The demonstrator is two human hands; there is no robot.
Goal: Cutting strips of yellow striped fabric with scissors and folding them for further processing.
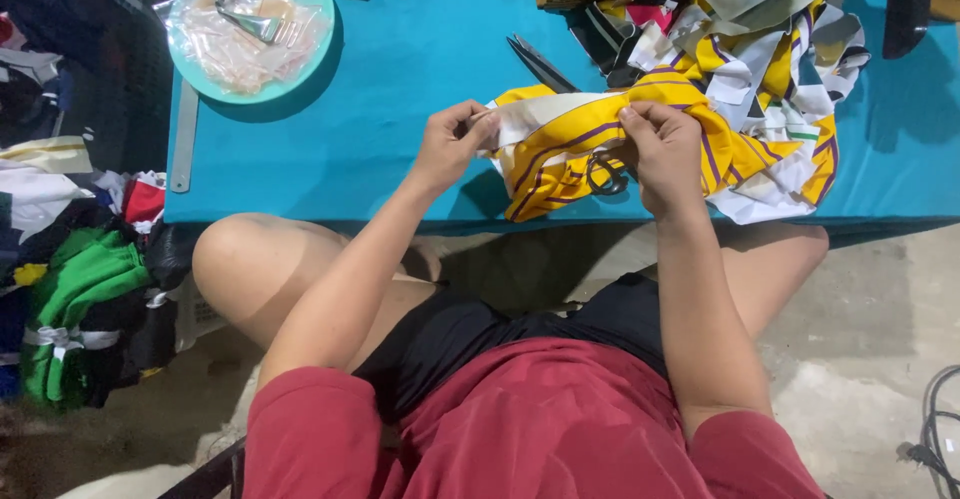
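Observation:
My left hand [452, 144] pinches the white end of a yellow fabric strip [560, 149] with purple stripes, at the near edge of the teal table [400, 79]. My right hand [662, 149] grips the same strip further right, its fingers closed on the cloth, with the dark loop handle of small scissors [604, 174] showing under its fingers. The strip is stretched between both hands. It runs into a heap of yellow, white and purple fabric pieces [770, 69] behind and right of my right hand.
Large black scissors [540, 62] lie on the table just beyond the strip. A round teal tray [317, 59] with clear plastic bags and a metal clip sits at the back left, a metal ruler [183, 139] along the left edge. Piles of coloured clothes [80, 289] lie on the floor at left.

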